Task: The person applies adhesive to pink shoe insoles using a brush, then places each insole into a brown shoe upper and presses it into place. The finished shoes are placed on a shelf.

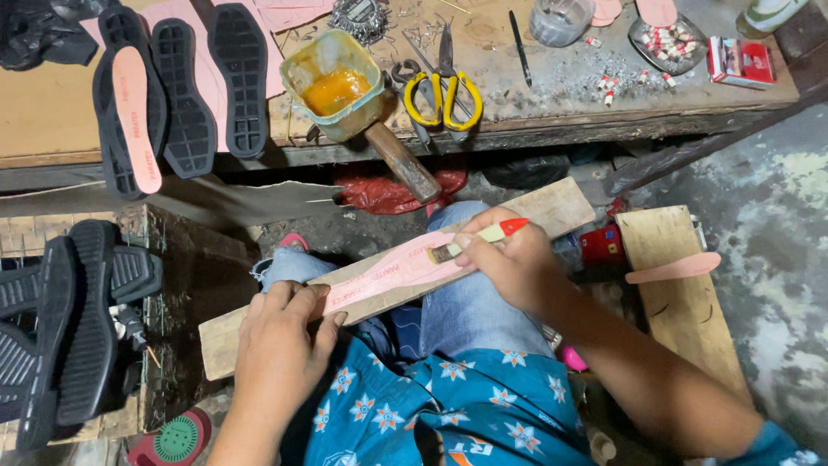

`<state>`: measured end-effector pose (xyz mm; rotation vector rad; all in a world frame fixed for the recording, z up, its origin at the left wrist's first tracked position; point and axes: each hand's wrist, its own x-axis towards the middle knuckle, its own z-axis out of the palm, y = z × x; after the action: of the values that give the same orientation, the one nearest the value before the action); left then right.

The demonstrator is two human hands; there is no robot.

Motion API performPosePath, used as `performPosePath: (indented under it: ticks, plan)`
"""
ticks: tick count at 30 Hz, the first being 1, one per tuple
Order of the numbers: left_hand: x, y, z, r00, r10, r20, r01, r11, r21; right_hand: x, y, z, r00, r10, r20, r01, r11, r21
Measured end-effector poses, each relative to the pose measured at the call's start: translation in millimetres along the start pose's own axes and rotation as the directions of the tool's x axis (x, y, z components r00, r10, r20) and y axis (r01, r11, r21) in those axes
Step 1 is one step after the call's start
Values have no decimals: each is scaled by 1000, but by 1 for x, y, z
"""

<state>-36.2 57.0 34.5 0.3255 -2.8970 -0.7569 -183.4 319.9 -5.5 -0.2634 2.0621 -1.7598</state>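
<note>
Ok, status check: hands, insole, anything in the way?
Left hand pinning pink insole flat on wooden board across lap. Right hand gripping glue brush, bristles on insole. Nothing blocking; glue tub up on bench.

3 black soles (185, 95), 1 scissors (444, 91), 1 glue tub (332, 82)

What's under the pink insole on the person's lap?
The pink insole lies on a wooden board across the knees. The left hand pins its end; the part beneath is hidden.
</note>
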Motion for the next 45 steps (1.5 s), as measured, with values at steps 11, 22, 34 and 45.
performPosePath:
  ticks: [11, 22, 34, 45]
  plan:
    - [12, -5, -2, 997, 66, 37, -65, 998, -12, 5, -17, -32, 995, -75, -65, 36, 884, -467]
    - [-6, -16, -4, 995, 97, 26, -95, 994, -47, -15, -14, 32, 943, -314, 106, 327, 935, -138]
    - [-8, -23, -6, 998, 61, 30, -57, 990, -130, 13, -28, -10, 980, -189, -64, 109, 776, -622]
    - [-9, -27, 1, 998, 48, 32, -43, 989, -144, -13, -20, 11, 981, -82, -176, -18, 865, -501]
